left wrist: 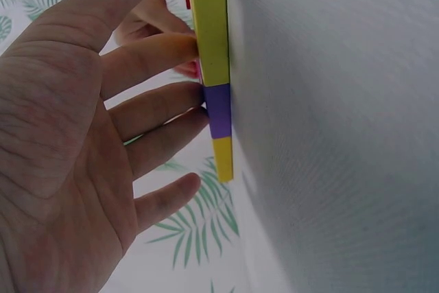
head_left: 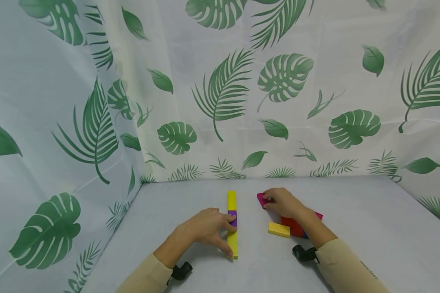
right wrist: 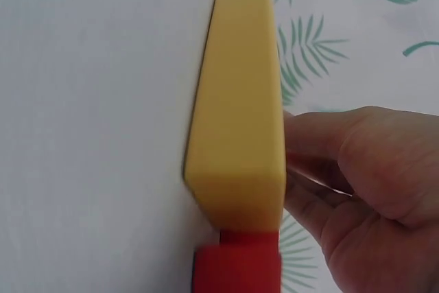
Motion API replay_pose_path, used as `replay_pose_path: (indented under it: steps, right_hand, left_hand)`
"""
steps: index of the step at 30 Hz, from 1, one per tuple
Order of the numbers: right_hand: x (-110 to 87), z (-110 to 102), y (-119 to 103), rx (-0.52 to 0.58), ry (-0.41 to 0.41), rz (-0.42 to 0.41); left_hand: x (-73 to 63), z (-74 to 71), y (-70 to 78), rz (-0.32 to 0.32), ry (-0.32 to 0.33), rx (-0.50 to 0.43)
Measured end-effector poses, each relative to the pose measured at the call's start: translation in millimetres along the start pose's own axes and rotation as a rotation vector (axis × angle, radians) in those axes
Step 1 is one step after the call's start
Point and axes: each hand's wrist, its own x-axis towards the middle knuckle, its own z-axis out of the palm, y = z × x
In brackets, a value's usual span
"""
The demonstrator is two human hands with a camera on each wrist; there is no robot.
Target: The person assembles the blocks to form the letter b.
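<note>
A straight row lies on the table: a far yellow block (head_left: 232, 200), a purple block (head_left: 234, 222) and a near yellow block (head_left: 233, 244). My left hand (head_left: 207, 228) is at the row's left side, fingers extended and fingertips touching its edge; its thumb is by the near end. In the left wrist view, the fingers reach the near yellow block (left wrist: 209, 25) and the purple block (left wrist: 218, 111). Right of the row, my right hand (head_left: 284, 203) pinches a pink block (head_left: 260, 200) between thumb and fingers. That block is hidden in the right wrist view, behind a loose yellow block (right wrist: 236, 87).
Below the right forearm sit a loose yellow block (head_left: 278, 230), red blocks (head_left: 292, 227), another pink block (head_left: 319, 215) and a blue piece (head_left: 306, 235), partly covered by the arm. A leaf-patterned curtain (head_left: 238, 158) rises behind the white table (head_left: 370, 228).
</note>
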Motion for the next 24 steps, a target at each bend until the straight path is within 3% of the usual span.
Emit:
replay_pose_path:
  steps: [12,24]
  right_hand:
    - [11.0,13,-11,-0.024,0.063,-0.002]
    - [22.6,16,-30,-0.046,0.006,0.008]
  left_hand:
    - [0.7,-0.3,-0.1,-0.013,-0.012,-0.016]
    - [-1.9,-3.0,1.9,-0.001,0.0,-0.015]
